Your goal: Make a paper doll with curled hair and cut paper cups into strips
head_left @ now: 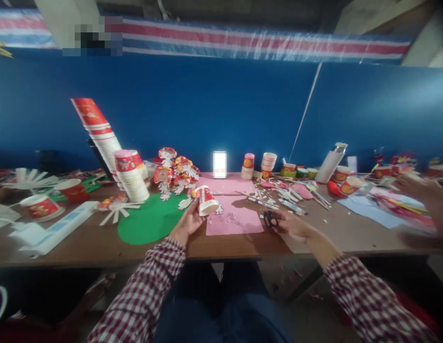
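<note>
Left hand [190, 220] grips one red-and-white paper cup [204, 194], tilted, above the near sheet of two pink paper sheets [235, 224]; forearm angled forward and inward. Right hand [295, 226] is closed on one pair of black-handled scissors [270, 219], just right of that sheet, forearm angled in; blades too blurred to tell. Farther out: one flat green rounded sheet [146, 226], one white plastic power strip [64, 228], one white silver-capped bottle [330, 165], all on one brown table [221, 247].

Craft workspace: scissors [270, 219], stacked paper cups [135, 185], cut-outs [164, 177], table [225, 248].
</note>
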The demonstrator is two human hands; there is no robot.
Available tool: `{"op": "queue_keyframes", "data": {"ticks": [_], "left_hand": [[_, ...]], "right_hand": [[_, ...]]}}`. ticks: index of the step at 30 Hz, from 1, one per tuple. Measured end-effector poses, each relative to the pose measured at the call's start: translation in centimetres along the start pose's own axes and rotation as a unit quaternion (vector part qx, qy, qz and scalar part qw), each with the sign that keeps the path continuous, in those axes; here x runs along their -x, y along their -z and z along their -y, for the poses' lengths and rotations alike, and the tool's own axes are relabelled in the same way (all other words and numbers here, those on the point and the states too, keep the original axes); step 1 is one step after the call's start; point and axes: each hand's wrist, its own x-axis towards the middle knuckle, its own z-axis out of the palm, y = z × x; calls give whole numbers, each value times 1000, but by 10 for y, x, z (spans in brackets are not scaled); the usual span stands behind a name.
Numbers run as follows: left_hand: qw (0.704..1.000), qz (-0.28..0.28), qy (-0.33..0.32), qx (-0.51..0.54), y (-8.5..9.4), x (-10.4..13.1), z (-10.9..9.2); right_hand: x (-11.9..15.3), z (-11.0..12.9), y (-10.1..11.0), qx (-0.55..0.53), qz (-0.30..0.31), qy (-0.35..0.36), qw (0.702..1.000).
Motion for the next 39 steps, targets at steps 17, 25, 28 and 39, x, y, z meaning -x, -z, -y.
{"op": "queue_keyframes", "data": {"ticks": [17, 25, 28, 39], "left_hand": [[998, 9, -37, 59, -13, -24, -10], [997, -16, -48, 63, -4, -29, -2], [997, -11, -49, 61, -2, -29, -4], [993, -35, -85, 70, -5, -32, -4]], "right_hand": [[-68, 17, -103, -195, 55, 102, 974], [-92, -2, -121, -200, 30, 72, 977], [-86, -8, -124, -182, 100, 73, 975], [-74, -9, -126, -64, 197, 49, 977]]}}
